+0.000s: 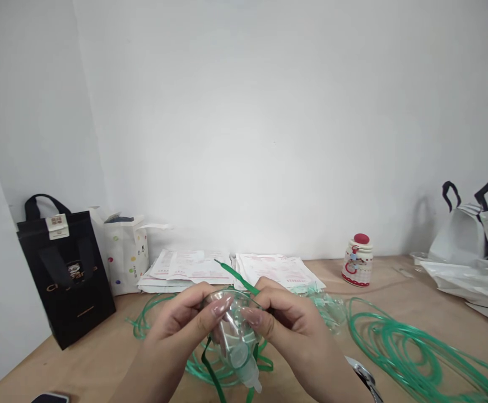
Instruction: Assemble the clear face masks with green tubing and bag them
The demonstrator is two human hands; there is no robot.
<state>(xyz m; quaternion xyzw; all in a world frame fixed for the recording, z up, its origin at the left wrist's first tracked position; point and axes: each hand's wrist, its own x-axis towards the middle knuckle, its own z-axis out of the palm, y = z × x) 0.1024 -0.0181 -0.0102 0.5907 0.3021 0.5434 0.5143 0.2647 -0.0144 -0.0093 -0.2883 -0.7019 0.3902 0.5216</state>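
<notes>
A clear plastic oxygen mask (236, 327) is held up over the table at the lower middle, its pale connector (250, 374) pointing down toward me. My left hand (182, 324) is closed on the mask's left edge, thumb laid across the clear plastic. On the other side, my right hand (296, 324) pinches the right edge near the green elastic strap (237, 277), whose free end sticks up to the left. More of the green strap dangles below the mask. Coiled green tubing (195, 364) lies on the table behind and beneath my hands.
Flat printed packets (277, 268) lie along the wall. A black paper bag (69, 280) and a dotted white bag (126, 254) stand left. A red-topped jar (357, 262) stands right of the packets. Looped green tubing (407, 347) and white bags (474, 274) occupy the right side.
</notes>
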